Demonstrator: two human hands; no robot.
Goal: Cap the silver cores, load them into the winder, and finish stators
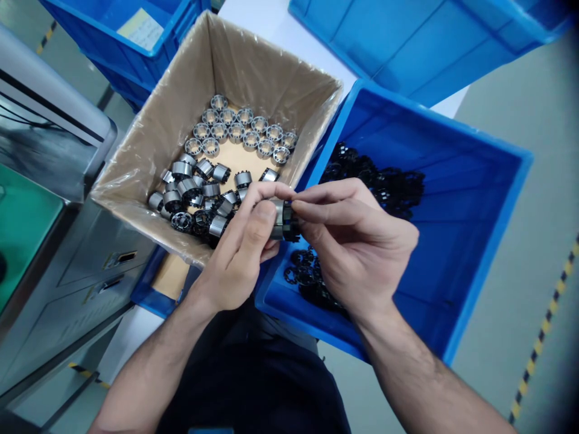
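Between thumb and fingers, my left hand (244, 247) grips a silvery metal ring (279, 220). My right hand (362, 241) pinches a black toothed plastic ring (292, 224) at the metal ring's right end; how deep the two fit together cannot be made out. Both hands are over the gap between a lined carton (149, 114) and a blue bin (470, 175). Inside the carton, bare metal rings (236, 132) stand in rows, and metal rings with black ends (187, 187) lie heaped nearer me. Loose black plastic rings (375, 178) lie in the blue bin, partly behind my right hand.
More blue bins stand at the back right (420, 42) and the back left (122, 36), the latter holding a paper note (141, 29). A metal cabinet (99, 265) with a green top (27, 223) is on the left. Striped floor tape (545, 331) runs at right.
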